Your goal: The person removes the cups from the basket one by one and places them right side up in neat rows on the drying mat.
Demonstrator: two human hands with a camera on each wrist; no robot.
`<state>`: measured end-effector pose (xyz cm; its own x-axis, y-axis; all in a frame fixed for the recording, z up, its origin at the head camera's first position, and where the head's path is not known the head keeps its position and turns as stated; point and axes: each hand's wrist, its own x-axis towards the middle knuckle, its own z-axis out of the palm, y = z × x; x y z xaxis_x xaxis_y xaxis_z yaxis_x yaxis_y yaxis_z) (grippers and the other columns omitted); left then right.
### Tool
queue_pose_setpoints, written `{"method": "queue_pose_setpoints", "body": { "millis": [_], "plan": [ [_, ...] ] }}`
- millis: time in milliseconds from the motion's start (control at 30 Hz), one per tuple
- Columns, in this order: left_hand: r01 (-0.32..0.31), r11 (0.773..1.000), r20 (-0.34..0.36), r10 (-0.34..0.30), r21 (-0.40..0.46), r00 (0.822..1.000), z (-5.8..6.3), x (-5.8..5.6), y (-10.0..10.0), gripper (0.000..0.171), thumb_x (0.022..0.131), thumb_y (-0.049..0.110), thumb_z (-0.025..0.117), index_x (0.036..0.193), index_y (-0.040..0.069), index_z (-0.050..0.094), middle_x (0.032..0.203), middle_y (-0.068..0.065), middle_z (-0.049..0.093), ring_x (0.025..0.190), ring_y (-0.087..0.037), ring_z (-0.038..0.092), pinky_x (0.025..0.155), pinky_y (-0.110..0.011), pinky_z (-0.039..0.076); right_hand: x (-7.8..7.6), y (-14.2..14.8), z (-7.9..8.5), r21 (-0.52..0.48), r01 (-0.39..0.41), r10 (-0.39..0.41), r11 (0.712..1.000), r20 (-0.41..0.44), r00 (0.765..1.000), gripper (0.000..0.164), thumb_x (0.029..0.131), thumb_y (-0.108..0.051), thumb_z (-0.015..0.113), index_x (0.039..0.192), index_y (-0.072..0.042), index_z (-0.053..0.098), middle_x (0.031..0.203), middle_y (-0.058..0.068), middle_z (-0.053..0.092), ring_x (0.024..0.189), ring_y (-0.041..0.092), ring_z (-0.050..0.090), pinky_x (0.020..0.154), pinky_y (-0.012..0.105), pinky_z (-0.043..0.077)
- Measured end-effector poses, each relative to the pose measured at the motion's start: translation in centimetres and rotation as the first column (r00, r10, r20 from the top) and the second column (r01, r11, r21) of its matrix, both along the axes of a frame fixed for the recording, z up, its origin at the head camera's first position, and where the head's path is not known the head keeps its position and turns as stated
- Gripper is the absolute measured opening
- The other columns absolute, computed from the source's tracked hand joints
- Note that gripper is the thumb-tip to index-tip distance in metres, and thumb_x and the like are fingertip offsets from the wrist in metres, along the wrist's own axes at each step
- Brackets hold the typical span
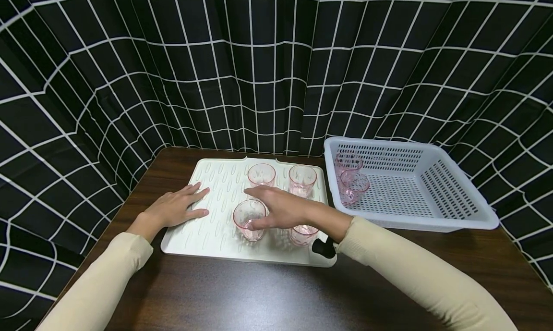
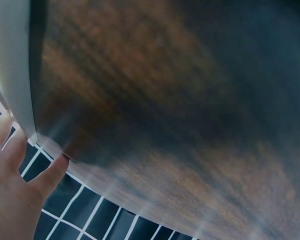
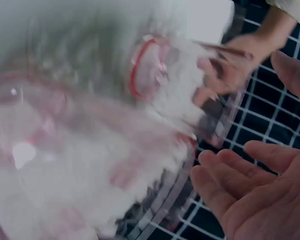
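Note:
My left hand [image 1: 174, 207] lies flat on the left edge of a white ribbed tray [image 1: 203, 239], fingers spread. Over the tray, my right hand [image 1: 282, 208] reaches to a clear pink-rimmed glass [image 1: 247, 214], with thumb and fingers apart around its near side. In the right wrist view the fingers [image 3: 215, 185] are loosely extended and a gap shows between them and the glass [image 3: 175, 85]. More such glasses stand on the tray: one at the back [image 1: 261, 175], one at back right [image 1: 302, 177], and one at front right [image 1: 302, 236], partly hidden by my right hand.
To the right stands a pale blue slotted basket [image 1: 458, 220] with two pink glasses [image 1: 354, 186] at its left end. Tray and basket rest on a dark wooden table [image 1: 242, 292]. A black curtain with white grid lines [image 1: 276, 71] surrounds the table.

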<state>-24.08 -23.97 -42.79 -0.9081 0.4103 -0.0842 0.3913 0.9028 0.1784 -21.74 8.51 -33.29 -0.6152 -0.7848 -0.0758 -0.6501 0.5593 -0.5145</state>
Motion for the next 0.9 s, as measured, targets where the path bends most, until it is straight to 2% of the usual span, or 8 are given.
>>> {"method": "queue_pose_setpoints", "body": {
  "millis": [100, 233, 367, 500, 667, 900],
  "plan": [
    [-0.002, 1.000, 0.001, 0.002, -0.003, 1.000, 0.1, 0.0, 0.0, 0.078, 0.095, 0.065, 0.049, 0.154, 0.015, 0.038, 0.159, -0.021, 0.030, 0.144, -0.044, 0.029, 0.107, -0.068, 0.030, -0.4, 1.1, 1.2, -0.076, 0.016, -0.017, 0.997, -0.013, 1.000, 0.077, 0.091, -0.033, 0.073, 0.150, 0.001, 0.038, 0.152, 0.016, 0.044, 0.140, 0.029, 0.042, 0.116, 0.038, 0.031],
    [-0.001, 1.000, 0.004, 0.001, -0.007, 1.000, 0.1, 0.0, 0.0, 0.080, 0.095, 0.066, 0.048, 0.154, 0.015, 0.038, 0.159, -0.021, 0.030, 0.144, -0.044, 0.029, 0.106, -0.068, 0.030, -1.3, 3.4, 2.7, -0.166, 0.076, -0.083, 0.983, -0.037, 0.996, 0.072, 0.091, -0.031, 0.074, 0.149, -0.003, 0.042, 0.147, 0.015, 0.050, 0.132, 0.030, 0.051, 0.105, 0.044, 0.044],
    [0.002, 1.000, 0.006, -0.002, -0.004, 1.000, 0.0, -0.1, 0.0, 0.079, 0.095, 0.066, 0.048, 0.154, 0.015, 0.038, 0.159, -0.021, 0.030, 0.144, -0.044, 0.029, 0.106, -0.069, 0.030, -2.4, 6.3, 3.9, -0.227, 0.146, -0.155, 0.963, -0.023, 0.988, 0.072, 0.088, -0.026, 0.077, 0.148, -0.004, 0.044, 0.146, 0.015, 0.051, 0.132, 0.031, 0.052, 0.105, 0.050, 0.043],
    [-0.001, 1.000, 0.009, 0.001, 0.001, 1.000, 0.0, -0.1, -0.1, 0.078, 0.096, 0.065, 0.049, 0.155, 0.015, 0.037, 0.160, -0.020, 0.029, 0.145, -0.044, 0.028, 0.107, -0.068, 0.029, -3.6, 9.3, 4.7, -0.279, 0.190, -0.193, 0.941, 0.019, 0.981, 0.078, 0.083, -0.020, 0.083, 0.148, -0.004, 0.043, 0.146, 0.014, 0.050, 0.131, 0.030, 0.053, 0.109, 0.046, 0.040],
    [-0.004, 1.000, 0.008, 0.004, 0.008, 1.000, -0.2, -0.2, -0.1, 0.078, 0.096, 0.064, 0.049, 0.155, 0.015, 0.037, 0.160, -0.020, 0.028, 0.145, -0.044, 0.027, 0.108, -0.068, 0.029, -5.0, 13.3, 4.4, -0.311, 0.253, -0.254, 0.916, 0.038, 0.966, 0.078, 0.080, -0.015, 0.085, 0.146, -0.002, 0.046, 0.144, 0.017, 0.051, 0.130, 0.034, 0.053, 0.109, 0.049, 0.040],
    [-0.011, 1.000, 0.024, 0.011, 0.009, 1.000, -0.3, -0.3, -0.1, 0.077, 0.096, 0.063, 0.050, 0.156, 0.017, 0.035, 0.161, -0.019, 0.026, 0.147, -0.042, 0.025, 0.109, -0.067, 0.027, -6.2, 18.2, 3.1, -0.239, 0.346, -0.334, 0.907, 0.092, 0.938, 0.073, 0.084, -0.017, 0.082, 0.145, 0.000, 0.046, 0.145, 0.021, 0.049, 0.131, 0.039, 0.050, 0.108, 0.052, 0.040]
  ]
}}
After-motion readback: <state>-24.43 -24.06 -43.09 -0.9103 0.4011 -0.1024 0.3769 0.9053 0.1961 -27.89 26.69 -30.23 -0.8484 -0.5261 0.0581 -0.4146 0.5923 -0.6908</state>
